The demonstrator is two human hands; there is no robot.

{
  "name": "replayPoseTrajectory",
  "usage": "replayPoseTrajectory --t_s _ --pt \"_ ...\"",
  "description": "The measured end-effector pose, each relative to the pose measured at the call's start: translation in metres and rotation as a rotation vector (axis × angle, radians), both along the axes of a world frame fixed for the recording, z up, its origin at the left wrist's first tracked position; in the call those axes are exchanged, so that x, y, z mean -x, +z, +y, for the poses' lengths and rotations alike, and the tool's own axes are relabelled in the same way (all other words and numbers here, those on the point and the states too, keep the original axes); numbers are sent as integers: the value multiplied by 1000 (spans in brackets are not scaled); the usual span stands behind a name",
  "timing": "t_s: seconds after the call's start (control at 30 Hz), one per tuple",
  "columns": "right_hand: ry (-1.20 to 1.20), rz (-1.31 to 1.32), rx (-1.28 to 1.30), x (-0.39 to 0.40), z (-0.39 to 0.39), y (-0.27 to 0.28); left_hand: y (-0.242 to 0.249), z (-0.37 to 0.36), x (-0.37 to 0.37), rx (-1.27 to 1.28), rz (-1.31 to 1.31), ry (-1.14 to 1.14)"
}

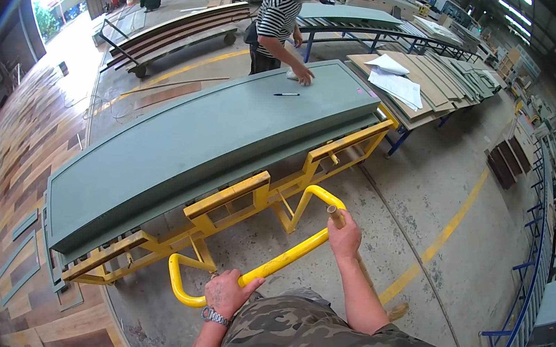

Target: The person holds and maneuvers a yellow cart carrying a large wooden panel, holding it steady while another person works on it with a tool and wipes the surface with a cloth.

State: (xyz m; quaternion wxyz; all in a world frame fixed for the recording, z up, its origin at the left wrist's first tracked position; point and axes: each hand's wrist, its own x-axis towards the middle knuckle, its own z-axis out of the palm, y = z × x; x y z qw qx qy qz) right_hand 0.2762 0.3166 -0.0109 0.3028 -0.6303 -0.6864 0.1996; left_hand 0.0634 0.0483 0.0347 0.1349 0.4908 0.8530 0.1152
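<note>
My left hand [228, 295], with a watch at the wrist, is closed round the lower left part of a yellow cart handle [288, 253]. My right hand [344, 235] is closed at the handle's upper right end. A tan rod-like piece [333, 211] pokes out above that hand's thumb; most of it is hidden. The handle joins a yellow metal cart [227, 198]. On the cart lies a long grey-green door panel [185, 130] with a raised border. A pen [286, 94] rests on top of the panel.
Across the panel a person in a striped shirt [277, 19] has a hand [301, 73] on its far end, by a small white item. Stacked boards with papers [396, 84] stand at back right. Loaded trolley [180, 34] behind; blue roller rack [534, 242] along the right.
</note>
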Motion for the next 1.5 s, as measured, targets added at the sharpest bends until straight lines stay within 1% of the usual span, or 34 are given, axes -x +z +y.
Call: replayPoseTrajectory --t_s 0.8,1.5 --pt "-9 23 -13 1 -1 1 -2 -1 0 -2 4 -2" --pt "-8 -8 37 0 0 3 -5 0 0 -12 6 5"
